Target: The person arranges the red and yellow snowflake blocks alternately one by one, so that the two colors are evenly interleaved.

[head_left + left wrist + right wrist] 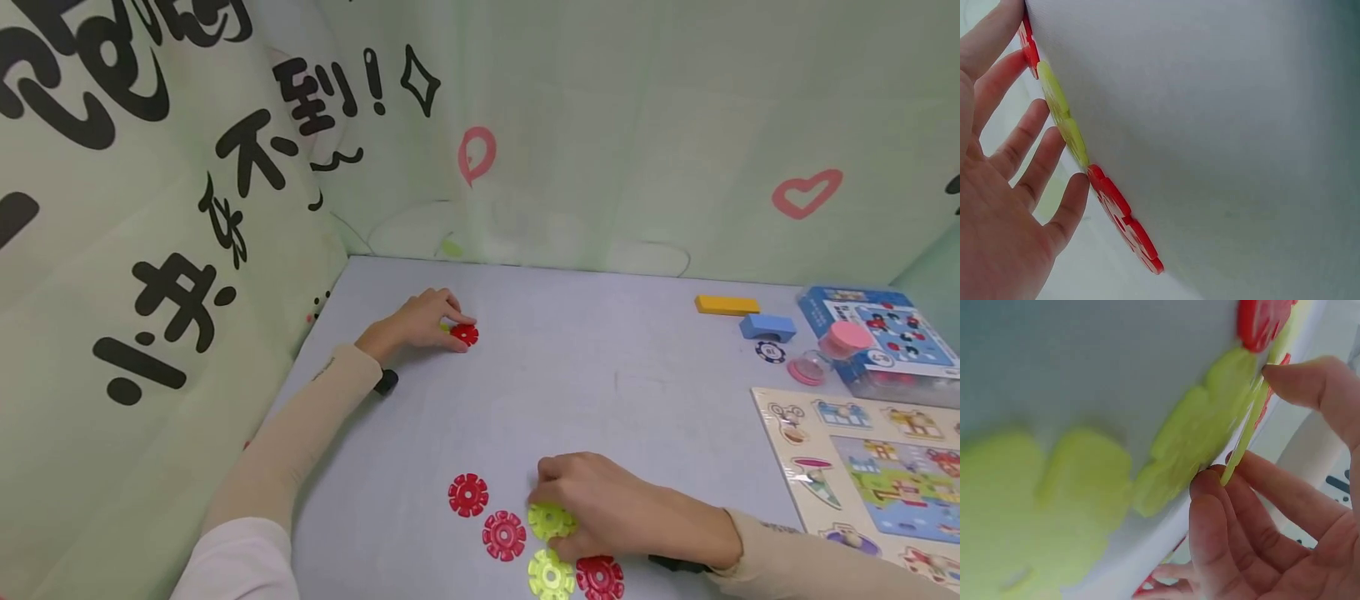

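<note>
My left hand (420, 323), toward the back left of the table, pinches a red notched plastic disc (464, 334) between thumb and index finger. In the left wrist view a yellow-green disc (1063, 115) and another red disc (1122, 215) lie in line under the spread other fingers. At the front, my right hand (611, 504) pinches a thin yellow-green disc (1244, 437) by its edges, tilted. Near that hand lie a yellow-green disc (551, 575), a red disc (600, 577) partly covered by the hand, and two red discs (504, 535) to its left.
On the right lie a wooden picture puzzle board (780, 425), a blue box (900, 333), a small pink-capped container (847, 337), a blue block (767, 327), a yellow block (727, 305) and a round chip (770, 352). Printed curtains (600, 125) border the table.
</note>
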Tool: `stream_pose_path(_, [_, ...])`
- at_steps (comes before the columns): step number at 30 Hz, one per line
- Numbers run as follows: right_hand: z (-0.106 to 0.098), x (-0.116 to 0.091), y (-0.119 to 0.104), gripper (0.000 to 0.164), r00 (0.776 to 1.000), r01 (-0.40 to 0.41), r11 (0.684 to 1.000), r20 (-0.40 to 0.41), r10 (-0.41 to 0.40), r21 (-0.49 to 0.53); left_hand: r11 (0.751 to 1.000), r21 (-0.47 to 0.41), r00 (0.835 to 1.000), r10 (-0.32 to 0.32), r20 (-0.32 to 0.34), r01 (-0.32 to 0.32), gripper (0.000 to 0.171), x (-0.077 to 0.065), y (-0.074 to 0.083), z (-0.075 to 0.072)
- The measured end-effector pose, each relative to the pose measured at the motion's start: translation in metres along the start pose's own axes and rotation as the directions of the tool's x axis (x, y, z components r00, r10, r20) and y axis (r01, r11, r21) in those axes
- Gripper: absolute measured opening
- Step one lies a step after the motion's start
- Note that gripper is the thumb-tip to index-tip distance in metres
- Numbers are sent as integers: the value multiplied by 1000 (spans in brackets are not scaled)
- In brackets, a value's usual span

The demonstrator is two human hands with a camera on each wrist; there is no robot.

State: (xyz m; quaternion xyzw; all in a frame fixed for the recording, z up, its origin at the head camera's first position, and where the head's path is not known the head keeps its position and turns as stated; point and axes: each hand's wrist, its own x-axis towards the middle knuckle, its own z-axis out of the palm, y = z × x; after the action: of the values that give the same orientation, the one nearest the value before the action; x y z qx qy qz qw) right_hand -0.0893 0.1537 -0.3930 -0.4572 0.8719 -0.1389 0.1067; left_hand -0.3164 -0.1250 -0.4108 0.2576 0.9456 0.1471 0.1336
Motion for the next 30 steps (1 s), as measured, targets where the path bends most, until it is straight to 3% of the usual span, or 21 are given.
stream_pose_path(5, [-8, 12, 18, 35, 999, -28, 1000, -25, 28, -4, 1000, -10, 1000, 5, -9, -5, 57, 0, -2, 1])
stream_pose_path(9, [-20, 30, 50, 36, 993, -49, 998, -108, 54, 49, 1000, -5, 1000, 12, -15, -12, 57, 0, -5, 2])
stream_pose_path(13, [-33, 61, 89, 35, 978, -58, 996, -197, 71, 71, 1000, 8, 1000, 17, -16, -17, 57, 0, -5, 2])
stream_pose_path(16, [-44, 92, 113, 37, 969, -104, 993, -220, 115, 63, 1000, 11, 1000, 17, -11, -17, 57, 0, -3, 1])
stream_pose_path(23, [-58, 156, 140, 38, 964, -189, 982, -186, 189, 17, 1000, 12, 1000, -2, -2, 2, 58, 3, -1, -2])
stream_pose_path(30, [-51, 172, 145, 36, 972, -200, 979, -122, 202, 25, 1000, 25, 1000, 9, -5, -9, 59, 3, -4, 0])
